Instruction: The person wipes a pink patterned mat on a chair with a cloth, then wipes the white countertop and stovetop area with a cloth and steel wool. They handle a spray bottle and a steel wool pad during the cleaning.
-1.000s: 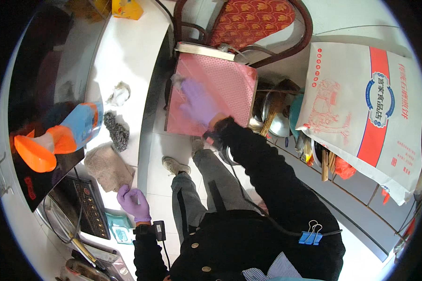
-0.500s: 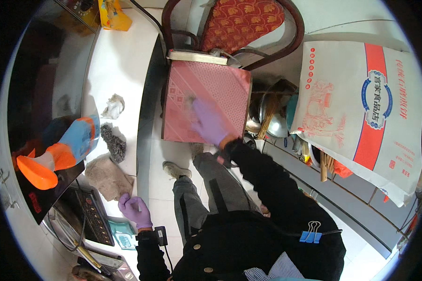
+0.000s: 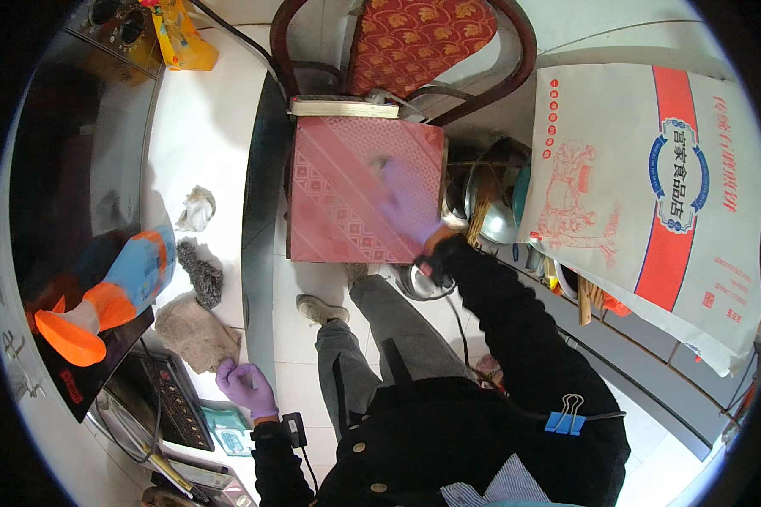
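Observation:
My right hand (image 3: 410, 203), in a purple glove, is over the square pink patterned top (image 3: 330, 198) in front of a chair. It is smeared by motion. A small greyish patch shows at its fingertips, too blurred to name. My left hand (image 3: 247, 387), also gloved in purple, rests at the counter's edge with fingers loosely bent and apart. Its fingertips are at the lower corner of a crumpled brown cloth (image 3: 196, 332). Beyond the cloth lie a dark grey scrubber (image 3: 201, 275) and a crumpled whitish wad (image 3: 196, 209).
A blue spray bottle with an orange head (image 3: 114, 291) lies on the left. A yellow packet (image 3: 182, 38) sits farther back on the white counter (image 3: 203, 127). The chair's red back (image 3: 423, 38) is behind the pink top. A large paper bag (image 3: 604, 211) and metal pans (image 3: 490, 207) are on the right.
My right hand has moved right across the pink top. My left hand stays beside the brown cloth. The whole view has shifted slightly.

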A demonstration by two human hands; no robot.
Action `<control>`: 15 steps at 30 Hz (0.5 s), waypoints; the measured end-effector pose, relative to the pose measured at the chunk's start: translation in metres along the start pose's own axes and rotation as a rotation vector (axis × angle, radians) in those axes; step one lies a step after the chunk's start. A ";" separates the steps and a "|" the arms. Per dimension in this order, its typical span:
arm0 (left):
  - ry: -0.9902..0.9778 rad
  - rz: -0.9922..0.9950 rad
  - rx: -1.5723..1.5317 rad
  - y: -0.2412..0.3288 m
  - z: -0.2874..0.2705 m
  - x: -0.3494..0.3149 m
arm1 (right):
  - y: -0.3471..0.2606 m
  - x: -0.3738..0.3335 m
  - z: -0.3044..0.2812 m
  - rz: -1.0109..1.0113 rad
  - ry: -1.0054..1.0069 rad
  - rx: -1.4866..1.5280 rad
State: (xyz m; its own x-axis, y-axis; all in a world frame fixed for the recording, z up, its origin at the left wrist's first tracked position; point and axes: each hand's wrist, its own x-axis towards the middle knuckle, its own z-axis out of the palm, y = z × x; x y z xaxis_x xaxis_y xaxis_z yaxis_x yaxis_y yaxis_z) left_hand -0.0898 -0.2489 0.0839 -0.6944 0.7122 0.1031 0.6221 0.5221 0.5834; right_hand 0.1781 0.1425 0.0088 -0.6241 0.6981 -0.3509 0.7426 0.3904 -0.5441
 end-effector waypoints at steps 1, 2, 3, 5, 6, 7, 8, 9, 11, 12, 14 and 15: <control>0.026 0.083 -0.042 0.000 0.000 0.000 | 0.019 0.010 -0.009 -0.001 0.168 -0.118; 0.009 -0.023 -0.020 0.001 0.001 -0.001 | 0.036 0.020 -0.016 0.061 0.277 -0.256; 0.011 -0.045 -0.017 0.001 0.001 -0.002 | 0.048 0.028 -0.022 -0.007 0.357 -0.275; 0.010 -0.057 -0.013 0.000 0.001 -0.003 | 0.058 0.029 -0.024 0.088 0.319 -0.363; 0.013 -0.046 -0.015 -0.001 0.002 -0.003 | 0.054 0.021 -0.018 0.127 0.344 -0.207; 0.034 0.051 -0.033 -0.001 0.002 -0.002 | 0.047 0.007 -0.010 0.056 0.370 -0.245; 0.009 -0.023 -0.005 -0.002 0.001 -0.002 | 0.039 -0.013 0.000 0.039 0.365 -0.275; -0.001 -0.010 0.008 -0.002 0.001 -0.002 | 0.029 -0.036 0.011 0.106 0.287 -0.327; -0.004 0.011 0.016 -0.003 0.000 -0.003 | 0.006 -0.082 0.037 0.098 0.240 -0.306; -0.001 0.022 0.013 -0.003 -0.001 -0.003 | -0.006 -0.105 0.050 0.045 0.291 -0.238; 0.001 0.033 -0.015 -0.003 -0.001 -0.003 | -0.030 -0.135 0.074 0.057 0.259 -0.188; -0.002 0.033 -0.038 -0.003 -0.002 -0.003 | -0.044 -0.143 0.086 0.068 0.239 -0.185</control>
State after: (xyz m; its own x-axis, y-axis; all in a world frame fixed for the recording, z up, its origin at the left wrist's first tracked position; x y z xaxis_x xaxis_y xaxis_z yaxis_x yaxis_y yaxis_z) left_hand -0.0902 -0.2538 0.0828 -0.6731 0.7296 0.1208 0.6302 0.4804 0.6100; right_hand 0.2137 -0.0264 0.0176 -0.5130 0.8391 -0.1807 0.8259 0.4252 -0.3703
